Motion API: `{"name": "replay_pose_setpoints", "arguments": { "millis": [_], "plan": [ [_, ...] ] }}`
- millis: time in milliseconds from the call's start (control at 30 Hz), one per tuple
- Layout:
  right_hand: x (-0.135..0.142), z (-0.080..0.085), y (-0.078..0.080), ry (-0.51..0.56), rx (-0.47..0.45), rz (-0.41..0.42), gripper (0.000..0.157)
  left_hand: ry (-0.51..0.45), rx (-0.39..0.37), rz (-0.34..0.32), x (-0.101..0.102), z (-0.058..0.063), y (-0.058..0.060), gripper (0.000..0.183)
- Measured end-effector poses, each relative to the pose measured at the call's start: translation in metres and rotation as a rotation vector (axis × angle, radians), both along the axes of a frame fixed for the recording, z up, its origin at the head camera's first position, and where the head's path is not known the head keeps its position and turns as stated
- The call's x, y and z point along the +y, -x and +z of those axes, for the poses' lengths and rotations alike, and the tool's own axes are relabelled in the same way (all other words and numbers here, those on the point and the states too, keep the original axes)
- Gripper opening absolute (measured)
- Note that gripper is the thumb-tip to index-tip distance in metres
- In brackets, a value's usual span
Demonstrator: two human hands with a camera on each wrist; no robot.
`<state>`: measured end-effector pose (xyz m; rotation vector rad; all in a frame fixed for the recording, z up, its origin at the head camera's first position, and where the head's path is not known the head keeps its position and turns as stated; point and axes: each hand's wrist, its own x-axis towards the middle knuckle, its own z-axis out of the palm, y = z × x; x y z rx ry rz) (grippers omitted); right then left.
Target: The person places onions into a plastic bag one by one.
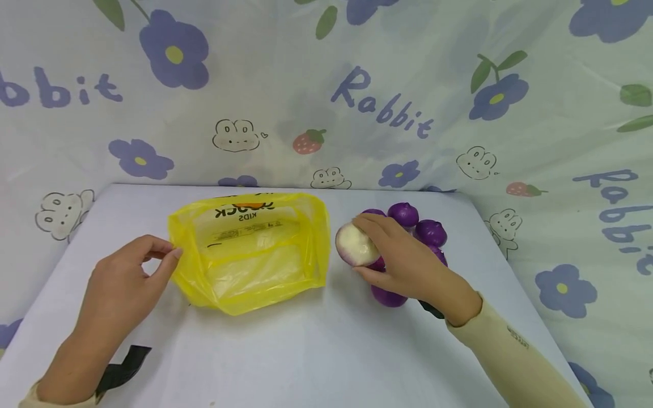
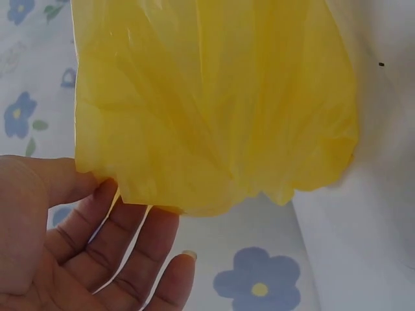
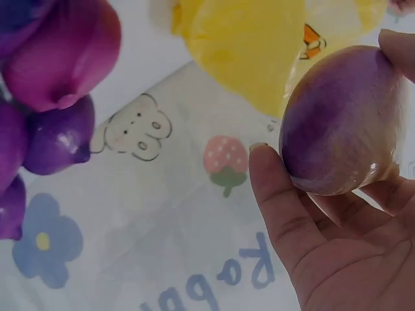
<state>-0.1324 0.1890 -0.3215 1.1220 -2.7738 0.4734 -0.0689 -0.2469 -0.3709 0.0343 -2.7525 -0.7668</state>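
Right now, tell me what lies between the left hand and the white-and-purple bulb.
In the head view, the yellow bag, its left edge pinched by the left hand, then a narrow strip of white table before the white-and-purple bulb.

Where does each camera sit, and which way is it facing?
Head: worn on the head, looking forward and down at the yellow bag and onions; left hand and right hand show.
Left wrist: on that wrist, looking at the bag; left fingers show.
Right wrist: on that wrist, looking at the held onion; right fingers show.
Shared: both wrist views include the bag and patterned cloth.
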Motion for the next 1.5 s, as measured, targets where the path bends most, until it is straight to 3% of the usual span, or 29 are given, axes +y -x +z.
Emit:
{"name": "replay_pose_setpoints", "arguments": {
  "millis": [167, 500, 867, 1233, 1367, 1500],
  "plan": [
    [-0.010, -0.001, 0.009, 0.027, 0.037, 0.051, 0.079, 0.004, 0.005, -0.003, 0.002, -0.001, 0.004, 0.020],
    [-0.031, 0.002, 0.015, 0.049, 0.010, 0.066, 0.080, 0.011, 0.020, -0.014, 0.002, 0.004, 0.008, 0.019],
    [-0.055, 0.006, 0.025, 0.033, 0.072, 0.175, 0.078, 0.005, -0.005, 0.017, -0.002, 0.005, 0.005, 0.022],
    [-0.067, 0.006, 0.029, -0.021, -0.055, 0.104, 0.079, 0.003, 0.022, -0.007, -0.001, -0.001, -0.001, 0.019],
    [-0.074, 0.003, 0.031, -0.026, -0.083, 0.129, 0.078, 0.003, 0.037, 0.001, 0.000, -0.004, -0.004, 0.018],
    [-0.080, 0.000, 0.033, -0.013, -0.089, 0.160, 0.075, -0.001, -0.003, 0.018, 0.002, -0.006, -0.006, 0.019]
  ]
}}
